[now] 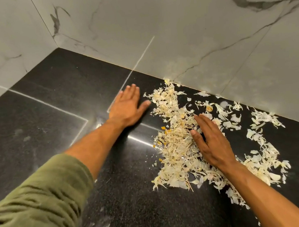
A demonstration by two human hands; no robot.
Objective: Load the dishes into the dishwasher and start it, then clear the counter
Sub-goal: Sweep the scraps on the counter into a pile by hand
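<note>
My black stone counter (54,110), seamed with pale joints, carries a scatter of dry peels (177,147) against the wall; my left hand (128,107) and right hand (211,143) lie flat on it.

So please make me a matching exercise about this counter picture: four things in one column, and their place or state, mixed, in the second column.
Things:
1. left hand
2. right hand
3. peel scraps
4. sleeve

Place or state:
A. green, pushed up the left forearm
B. flat on bare black counter, left of the scraps
C. scattered pale near the marble wall
D. resting in the middle of the scraps, fingers straight

Pairs: 1-B, 2-D, 3-C, 4-A
</note>
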